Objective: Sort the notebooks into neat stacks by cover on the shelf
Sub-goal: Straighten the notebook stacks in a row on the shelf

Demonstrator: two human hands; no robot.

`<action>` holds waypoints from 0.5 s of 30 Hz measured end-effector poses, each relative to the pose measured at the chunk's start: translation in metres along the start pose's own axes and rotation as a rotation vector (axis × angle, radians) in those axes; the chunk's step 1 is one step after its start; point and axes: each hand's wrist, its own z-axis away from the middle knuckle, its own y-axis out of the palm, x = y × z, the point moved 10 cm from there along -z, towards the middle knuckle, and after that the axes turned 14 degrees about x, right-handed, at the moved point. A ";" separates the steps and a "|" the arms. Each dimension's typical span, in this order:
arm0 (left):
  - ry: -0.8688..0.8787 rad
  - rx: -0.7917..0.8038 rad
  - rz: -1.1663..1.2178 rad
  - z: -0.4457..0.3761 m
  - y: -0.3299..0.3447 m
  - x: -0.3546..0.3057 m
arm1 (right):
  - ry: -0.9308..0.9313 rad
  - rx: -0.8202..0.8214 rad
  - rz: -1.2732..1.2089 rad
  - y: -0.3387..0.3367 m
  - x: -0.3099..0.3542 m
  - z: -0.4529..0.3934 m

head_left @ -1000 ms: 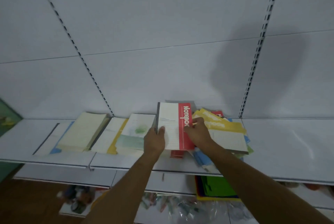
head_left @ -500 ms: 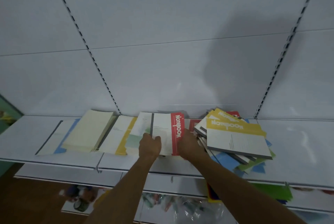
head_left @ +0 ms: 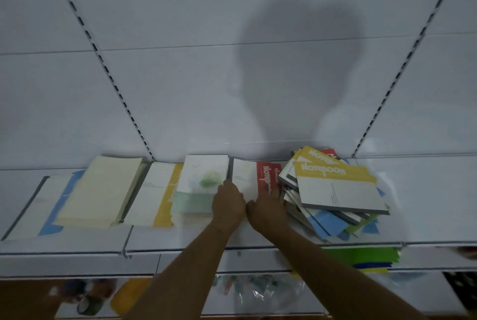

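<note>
1. Red-and-white notebook lies flat on the shelf, under both hands and reaching back from them toward the rear panel.
2. Left hand rests on the notebook's near left part; its fingers are bent over the left edge, touching the dark spine. Whether they truly grip it I cannot tell.
3. Right hand lies on the near right part, fingers stretched forward and loosely spread over the red band, pressing rather than clasping.
4. The two hands sit just beside each other, almost touching at the thumbs.
5. Just left of the left hand lies a green-and-white notebook, its right edge against the red one's spine.
6. Further left sits a yellow-banded notebook, then a cream stack, then a blue-banded notebook at the far end.
7. Just right of the right hand is a messy pile, fanned at angles, touching the red notebook's right edge.
8. A yellow-and-white notebook tops that pile, with blue, green and red covers showing beneath and behind it.
9. Below the hands, a lower shelf holds blurred packets, and green sheets lie under the pile's side.
10. A head-shaped shadow falls on the rear panel beyond the hands.
</note>
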 end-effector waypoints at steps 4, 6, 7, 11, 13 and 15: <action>0.051 0.041 -0.047 -0.004 0.012 -0.007 | -0.064 0.036 -0.014 -0.005 0.007 0.004; 0.076 0.036 -0.087 -0.003 0.013 -0.012 | -0.092 0.085 -0.053 -0.007 0.009 0.005; 0.088 0.034 -0.103 -0.002 0.014 -0.015 | -0.117 0.094 -0.071 -0.013 0.011 0.008; 0.100 -0.005 -0.081 0.007 0.008 -0.027 | -0.263 -0.047 -0.154 -0.062 0.021 0.020; 0.130 -0.035 -0.101 0.011 0.005 -0.035 | -0.285 -0.160 -0.151 -0.095 0.013 0.020; 0.165 -0.046 -0.132 0.015 0.005 -0.046 | -0.277 -0.246 -0.126 -0.130 -0.007 0.015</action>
